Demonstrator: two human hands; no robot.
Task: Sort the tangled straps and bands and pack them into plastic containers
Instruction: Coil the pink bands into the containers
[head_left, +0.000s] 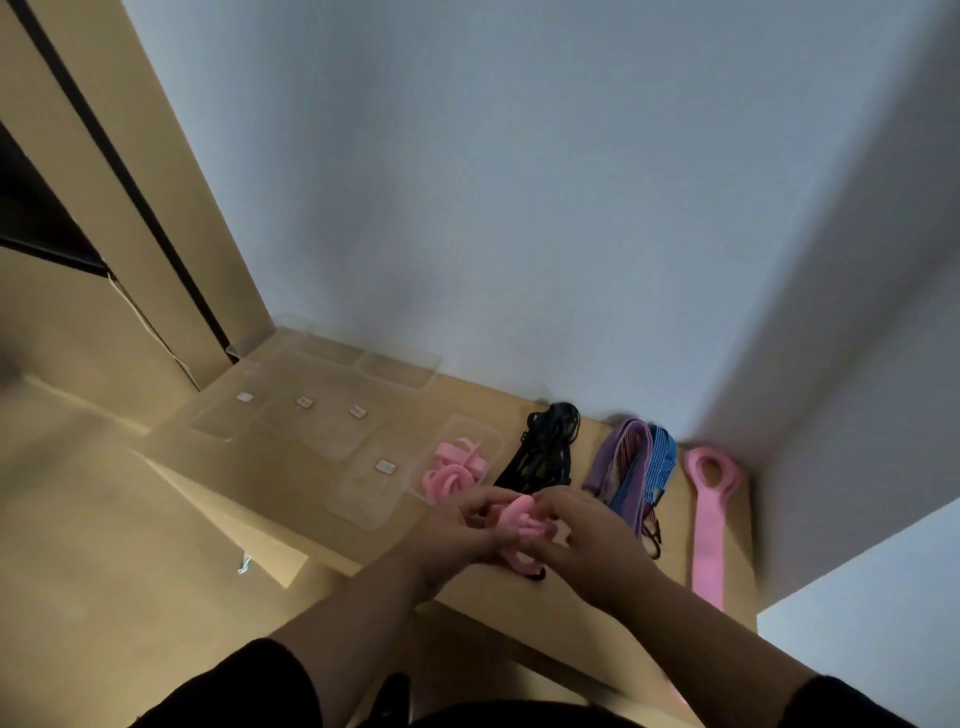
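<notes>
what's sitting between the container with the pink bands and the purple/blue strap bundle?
Head view: a pile of black straps lies on the table between the container with pink bands and the purple and blue strap bundle.

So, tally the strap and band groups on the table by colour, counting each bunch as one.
Pink: 3: the bunch in the clear container, the band held by the left hand and right hand, the long flat band.
Black: 1: the black bunch.
Purple and blue: 1: the striped bunch.
Total: 5.
</notes>
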